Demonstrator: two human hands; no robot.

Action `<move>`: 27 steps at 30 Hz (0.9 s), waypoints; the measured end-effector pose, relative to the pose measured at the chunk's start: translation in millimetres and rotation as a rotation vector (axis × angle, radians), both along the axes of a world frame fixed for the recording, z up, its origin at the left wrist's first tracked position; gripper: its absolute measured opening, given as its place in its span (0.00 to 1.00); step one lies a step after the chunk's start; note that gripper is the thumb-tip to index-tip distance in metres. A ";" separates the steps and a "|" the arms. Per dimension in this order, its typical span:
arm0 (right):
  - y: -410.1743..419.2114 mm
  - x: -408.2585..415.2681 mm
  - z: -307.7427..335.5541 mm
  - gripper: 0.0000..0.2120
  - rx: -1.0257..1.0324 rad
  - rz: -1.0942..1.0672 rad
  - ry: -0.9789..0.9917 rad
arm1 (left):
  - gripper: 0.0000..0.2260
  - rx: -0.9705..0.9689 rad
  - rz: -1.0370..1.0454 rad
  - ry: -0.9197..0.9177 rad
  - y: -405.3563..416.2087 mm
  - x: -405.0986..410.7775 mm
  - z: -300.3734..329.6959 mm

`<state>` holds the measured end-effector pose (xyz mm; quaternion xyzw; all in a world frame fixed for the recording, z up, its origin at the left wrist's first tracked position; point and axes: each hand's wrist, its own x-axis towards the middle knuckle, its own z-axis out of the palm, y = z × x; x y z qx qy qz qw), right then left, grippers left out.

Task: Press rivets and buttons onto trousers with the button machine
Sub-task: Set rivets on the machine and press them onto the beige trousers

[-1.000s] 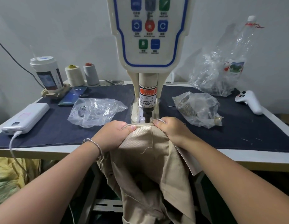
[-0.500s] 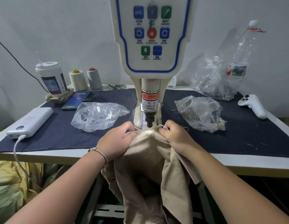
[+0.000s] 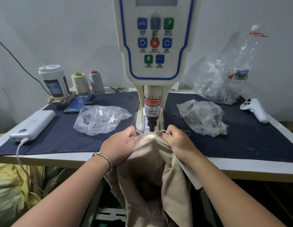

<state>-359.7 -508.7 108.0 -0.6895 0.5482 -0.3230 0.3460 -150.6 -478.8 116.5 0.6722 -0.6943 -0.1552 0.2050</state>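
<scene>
Beige trousers (image 3: pixel 152 169) hang off the counter's (image 3: pixel 60 158) front edge, waistband end pulled up under the button machine (image 3: pixel 152 63). L hand (image 3: pixel 120 147) w/ a silver bracelet (image 3: pixel 104 158) grips a bunch of the cloth, fingers curled round it, thumb on top. R hand (image 3: pixel 177 141) pinches the waistband edge just below the black punch (image 3: pixel 152 124), fingers bent tight on the cloth; a white thread loops over them. Both hands sit close either side of the punch, little room between.

Machine label reads "WARNING" in red, then "TAKE CARE OF YOUR FINGER", partly cut off. Panel has blue, green and red buttons; small captions too blurry to read.

Dark mat (image 3: pixel 241 136) covers most of the counter. Left: clear bag (image 3: pixel 101 118) w/ small metal bits, power bank (image 3: pixel 33 123) near the left edge w/ cable hanging off, phone (image 3: pixel 78 103) showing "15:31", cup (image 3: pixel 53 81), two thread cones (image 3: pixel 87 82). Right: bag of brassy parts (image 3: pixel 201 117), bigger crumpled bag (image 3: pixel 224 81) at the back, white controller (image 3: pixel 255 109) near the right edge. Open mat front right.
</scene>
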 end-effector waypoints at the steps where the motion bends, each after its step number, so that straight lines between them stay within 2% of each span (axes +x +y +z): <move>1: -0.1 0.0 0.0 0.15 -0.001 0.001 -0.002 | 0.06 0.000 -0.001 -0.002 -0.2 -0.1 -0.1; 18: -1.5 -1.0 -2.6 0.15 0.015 -0.013 -0.034 | 0.08 -0.044 0.018 -0.023 -0.7 0.4 -5.1; 23: 4.6 1.1 0.5 0.14 0.026 -0.023 -0.029 | 0.08 -0.011 0.019 0.025 -0.7 0.9 -3.3; 27: 8.2 2.9 26.2 0.14 -0.090 -0.071 -0.036 | 0.09 -0.043 0.021 0.162 1.8 0.5 7.2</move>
